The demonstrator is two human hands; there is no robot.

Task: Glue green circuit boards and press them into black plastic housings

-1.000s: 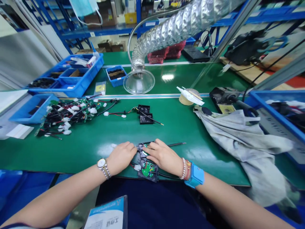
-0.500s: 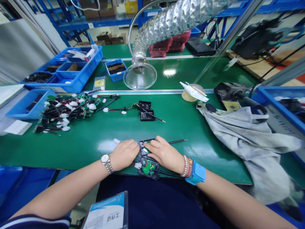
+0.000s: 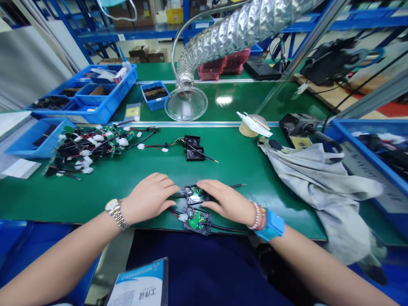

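Observation:
Two open black cases with green circuit boards lie near the table's front edge, the upper case (image 3: 193, 195) just behind the lower case (image 3: 198, 221). Left of the upper case, my left hand (image 3: 149, 197) has its thumb and fingers around the black cable (image 3: 179, 196) that runs into that case. My right hand (image 3: 228, 203) grips the right side of the upper case between thumb and fingers, partly hiding it. A white connector (image 3: 182, 217) on red and black wires sits at the lower case's left side. Farther back lies another open black case (image 3: 195, 154).
A heap of wired boards (image 3: 92, 144) lies at the left, beside blue bins (image 3: 105, 111). An extraction hood (image 3: 186, 104) hangs over the table's middle. At the right are a grey cloth (image 3: 318, 174), a tape roll (image 3: 250, 129) and a blue crate (image 3: 376, 170).
My left hand has moved left from the upper case's edge to its cable. My right fingers have drawn back from over the board, so more of it shows. The view has shifted slightly.

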